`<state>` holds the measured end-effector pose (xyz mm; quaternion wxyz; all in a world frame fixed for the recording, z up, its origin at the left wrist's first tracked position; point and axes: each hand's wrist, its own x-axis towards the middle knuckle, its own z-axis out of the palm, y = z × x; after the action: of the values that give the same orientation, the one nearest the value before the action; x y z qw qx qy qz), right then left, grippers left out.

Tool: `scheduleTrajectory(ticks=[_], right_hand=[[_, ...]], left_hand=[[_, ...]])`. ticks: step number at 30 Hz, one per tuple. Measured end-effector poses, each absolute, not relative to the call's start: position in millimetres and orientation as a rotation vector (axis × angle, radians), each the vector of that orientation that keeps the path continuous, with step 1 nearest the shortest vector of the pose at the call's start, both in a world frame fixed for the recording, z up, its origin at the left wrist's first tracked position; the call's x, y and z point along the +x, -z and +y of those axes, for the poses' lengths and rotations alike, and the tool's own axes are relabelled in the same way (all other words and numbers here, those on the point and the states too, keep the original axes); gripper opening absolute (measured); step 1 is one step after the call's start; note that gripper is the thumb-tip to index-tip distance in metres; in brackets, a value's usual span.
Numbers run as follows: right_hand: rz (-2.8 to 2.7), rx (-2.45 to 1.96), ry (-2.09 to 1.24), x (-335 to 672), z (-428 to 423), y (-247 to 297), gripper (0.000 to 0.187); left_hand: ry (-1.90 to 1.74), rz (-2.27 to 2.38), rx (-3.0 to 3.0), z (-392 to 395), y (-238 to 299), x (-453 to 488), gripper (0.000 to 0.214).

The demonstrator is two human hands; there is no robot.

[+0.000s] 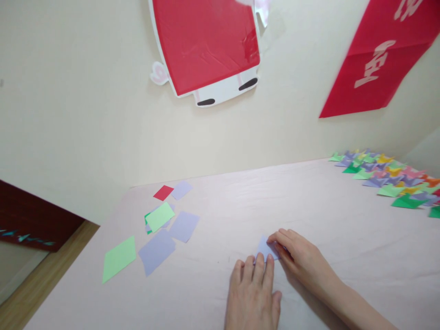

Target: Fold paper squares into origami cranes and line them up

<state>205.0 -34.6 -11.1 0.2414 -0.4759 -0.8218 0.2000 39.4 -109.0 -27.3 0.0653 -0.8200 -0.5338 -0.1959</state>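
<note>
A small lavender piece of paper (266,247) lies on the pale pink cloth of the table, partly covered by my fingers. My left hand (252,288) rests flat, fingers stretched out, with its fingertips on the near edge of the paper. From the right, my right hand (299,254) has its fingers curled together on the paper's right corner. The fingertips cover that corner, so any fold there is hidden.
To the left lie loose paper squares: a red one (163,193), a light green one (119,259) and several lavender ones (157,251). Rows of folded colourful paper pieces (388,176) stand at the far right. A wall (220,146) with red decorations borders the table's far edge.
</note>
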Motion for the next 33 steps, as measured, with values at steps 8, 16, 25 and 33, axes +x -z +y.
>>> scheduleTrajectory(ticks=[8,16,25,33], right_hand=[[-2.264,-1.336,-0.505,205.3,-34.9,12.2,0.021],[-2.246,-1.356,-0.482,204.5,-35.2,13.8,0.021],[-2.251,-1.349,-0.517,203.6,-37.2,15.0,0.017],[-2.263,-1.383,-0.502,201.6,-37.7,12.2,0.016]], left_hand=[[0.56,-1.632,-2.474,-110.5,28.7,40.4,0.047],[0.457,-1.62,-2.531,-111.6,24.7,37.3,0.049],[0.483,-1.712,-2.516,-110.4,23.5,39.7,0.045],[0.467,-1.655,-2.514,-108.0,14.2,38.4,0.043]])
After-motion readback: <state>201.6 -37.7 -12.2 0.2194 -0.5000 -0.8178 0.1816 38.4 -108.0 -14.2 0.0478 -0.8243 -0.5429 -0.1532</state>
